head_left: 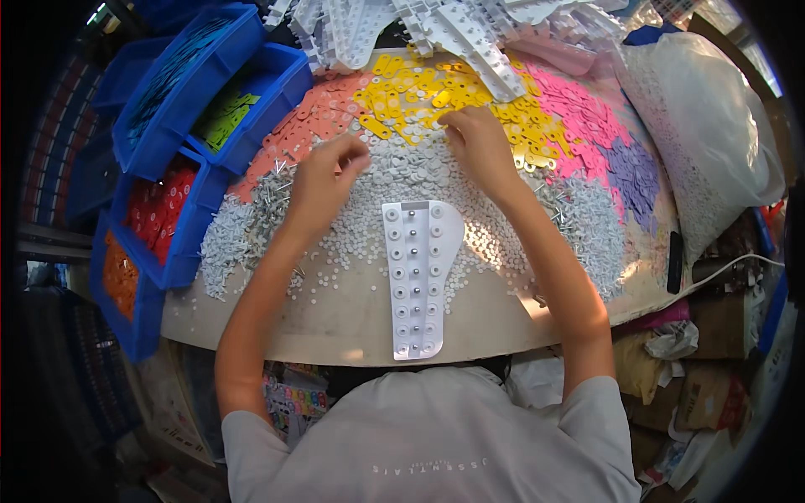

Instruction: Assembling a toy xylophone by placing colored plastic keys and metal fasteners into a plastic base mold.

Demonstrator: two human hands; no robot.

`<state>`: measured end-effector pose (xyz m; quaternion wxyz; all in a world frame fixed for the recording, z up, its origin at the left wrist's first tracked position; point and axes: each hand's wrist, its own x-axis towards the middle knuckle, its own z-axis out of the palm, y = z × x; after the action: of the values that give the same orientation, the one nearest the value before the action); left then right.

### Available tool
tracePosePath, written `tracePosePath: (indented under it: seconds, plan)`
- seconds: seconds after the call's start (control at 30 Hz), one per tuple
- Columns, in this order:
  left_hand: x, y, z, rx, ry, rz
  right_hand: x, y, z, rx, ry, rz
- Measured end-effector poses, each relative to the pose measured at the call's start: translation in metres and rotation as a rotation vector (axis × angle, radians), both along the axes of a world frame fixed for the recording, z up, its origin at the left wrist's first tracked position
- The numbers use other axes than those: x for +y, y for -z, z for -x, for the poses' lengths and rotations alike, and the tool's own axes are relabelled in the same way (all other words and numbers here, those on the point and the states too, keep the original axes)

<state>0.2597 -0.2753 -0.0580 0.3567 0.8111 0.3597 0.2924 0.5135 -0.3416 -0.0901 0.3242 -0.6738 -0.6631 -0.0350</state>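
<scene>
My left hand [329, 174] hovers over the near edge of the salmon pieces and the white discs, its thumb and fingers curled together. Whatever is between them is too small to make out. At the yellow tabs [495, 117], my right hand [480, 144] has its fingertips drawn together in a pinch; what they hold, if anything, cannot be told. Between my forearms a white plastic jig [453, 233] lies on the table, with round white washers along both sides and a row of metal pins down its middle. Small white discs [402, 172] are heaped beyond it.
Blue bins [197, 230] with coloured pieces stand at the left. Salmon [281, 138], pink [579, 105] and purple pieces [633, 176] ring the table. Metal pins [272, 201] lie by my left forearm. White moulded frames [457, 38] are stacked at the back; a full plastic bag [704, 117] leans right.
</scene>
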Motion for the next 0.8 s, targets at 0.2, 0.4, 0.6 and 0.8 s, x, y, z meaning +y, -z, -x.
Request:
tracePosePath:
  seconds: [0.2,0.4,0.6,0.8]
  plan:
    - [-0.100,0.001,0.047,-0.035,0.184,-0.018,0.047,0.023,-0.016,-0.109,-0.011,0.217]
    - [-0.132,0.000,0.071,-0.017,0.108,0.213,0.051,0.019,-0.014,-0.117,-0.006,0.226]
    - [-0.146,0.012,0.066,-0.111,0.194,0.191,-0.011,-0.021,0.025,0.104,0.017,0.030]
    - [-0.150,0.019,0.063,-0.079,0.262,0.258,-0.136,-0.041,0.076,0.378,-0.224,0.177]
